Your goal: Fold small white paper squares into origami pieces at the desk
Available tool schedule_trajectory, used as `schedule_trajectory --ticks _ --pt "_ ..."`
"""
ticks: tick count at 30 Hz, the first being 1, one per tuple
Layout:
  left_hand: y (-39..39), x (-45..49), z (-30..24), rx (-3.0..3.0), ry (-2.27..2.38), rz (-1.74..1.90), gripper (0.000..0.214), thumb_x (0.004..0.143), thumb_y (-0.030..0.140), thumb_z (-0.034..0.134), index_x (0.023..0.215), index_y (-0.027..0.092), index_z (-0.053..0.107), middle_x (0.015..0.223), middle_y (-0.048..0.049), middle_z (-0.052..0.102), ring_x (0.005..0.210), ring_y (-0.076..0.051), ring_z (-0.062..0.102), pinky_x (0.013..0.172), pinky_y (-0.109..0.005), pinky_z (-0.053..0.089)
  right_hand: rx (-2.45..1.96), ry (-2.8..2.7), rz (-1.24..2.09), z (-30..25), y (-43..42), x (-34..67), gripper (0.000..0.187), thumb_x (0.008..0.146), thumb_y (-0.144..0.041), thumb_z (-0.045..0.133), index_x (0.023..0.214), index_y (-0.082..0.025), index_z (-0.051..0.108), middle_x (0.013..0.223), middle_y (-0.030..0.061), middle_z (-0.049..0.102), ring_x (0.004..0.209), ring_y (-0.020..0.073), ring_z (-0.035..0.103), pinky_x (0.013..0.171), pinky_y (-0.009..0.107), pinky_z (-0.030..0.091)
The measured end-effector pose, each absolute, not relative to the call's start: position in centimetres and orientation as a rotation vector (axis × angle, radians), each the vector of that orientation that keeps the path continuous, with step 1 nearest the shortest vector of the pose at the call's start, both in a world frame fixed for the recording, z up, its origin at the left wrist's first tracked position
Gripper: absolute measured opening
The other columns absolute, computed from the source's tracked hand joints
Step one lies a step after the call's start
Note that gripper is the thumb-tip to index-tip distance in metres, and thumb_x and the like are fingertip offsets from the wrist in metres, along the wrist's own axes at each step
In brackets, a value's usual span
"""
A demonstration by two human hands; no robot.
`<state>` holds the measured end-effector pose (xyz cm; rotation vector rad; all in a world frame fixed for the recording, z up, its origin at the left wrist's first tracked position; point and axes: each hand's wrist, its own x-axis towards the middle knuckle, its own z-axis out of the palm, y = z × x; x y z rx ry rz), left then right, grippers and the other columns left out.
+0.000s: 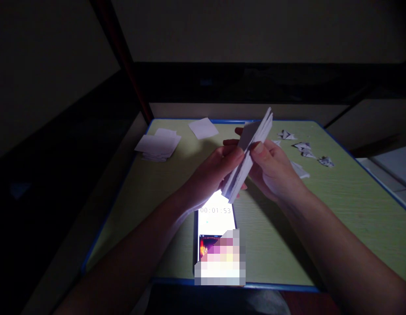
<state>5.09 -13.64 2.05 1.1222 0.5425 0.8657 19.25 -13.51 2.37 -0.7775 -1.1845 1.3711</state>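
Observation:
Between both hands, above the middle of the table, a thin stack of white paper sheets (257, 131) is held on edge and tilted, its edges facing me. My left hand (224, 159) grips its left face, thumb near the edge and some fingers behind. My right hand (271, 168) holds the other side, with the thumb pressed at the stack's edge. Under the hands a lit phone (212, 223) lies on the table, showing a timer at 00:01:53; its lower part is blurred out. The stack's lower corner overlaps the top of the phone.
On the light green table (131, 218) with blue edging, a pile of white papers (159, 142) lies at the left. One square sheet (203, 128) is at the back. Several small folded paper pieces (303, 148) are at the right, with another white paper (299, 169) beside my right hand.

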Motion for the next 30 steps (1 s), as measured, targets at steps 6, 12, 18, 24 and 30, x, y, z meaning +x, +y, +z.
schedule_trajectory --ticks 6,12,18,24,30 --pt "-13.6 5.0 2.6 1.212 0.434 0.883 0.051 0.075 0.057 0.071 0.11 0.021 0.059 0.077 0.0006 0.062 0.066 -0.011 0.06 0.057 -0.021 0.049 -0.865 -1.25 1.304 2.1 -13.6 19.1 0.039 0.073 -0.053 0.076 0.094 -0.028 0.054 0.07 -0.003 0.063 0.043 0.0111 0.051 0.031 0.025 0.036" --pt "-13.5 4.7 2.9 1.244 0.403 0.865 0.041 0.072 0.042 0.076 0.101 0.019 0.059 0.079 0.0014 0.057 0.065 -0.008 0.052 0.061 -0.021 0.044 -0.896 -1.254 1.196 2.4 -13.6 19.0 0.064 0.058 -0.061 0.082 0.107 -0.03 0.054 0.101 0.0047 0.066 0.087 0.0233 0.066 0.06 0.033 0.056" --pt "-13.4 4.6 3.4 1.318 0.487 0.836 0.035 0.07 0.033 0.07 0.097 0.016 0.056 0.092 -0.0015 0.057 0.075 -0.011 0.052 0.069 -0.025 0.043 -0.816 -1.325 1.11 2.9 -14.0 19.0 0.076 0.06 -0.064 0.079 0.123 -0.035 0.048 0.115 0.0015 0.061 0.098 0.0199 0.065 0.083 0.035 0.056" --pt "-13.7 4.3 3.8 1.431 0.506 0.76 0.04 0.07 0.024 0.071 0.104 0.017 0.052 0.093 -0.002 0.055 0.079 -0.014 0.052 0.068 -0.027 0.042 -0.865 -1.483 0.888 4.2 -14.9 18.8 0.058 0.074 -0.057 0.072 0.123 -0.034 0.051 0.133 0.0021 0.055 0.115 0.0257 0.06 0.098 0.043 0.051" --pt "-14.3 4.5 4.2 1.412 0.524 0.69 0.043 0.066 0.029 0.074 0.101 0.016 0.052 0.086 -0.0017 0.054 0.073 -0.014 0.05 0.064 -0.028 0.04 -0.833 -1.56 0.742 4.1 -15.0 18.8 0.04 0.083 -0.045 0.063 0.119 -0.033 0.051 0.139 0.004 0.048 0.117 0.0268 0.058 0.094 0.042 0.052"
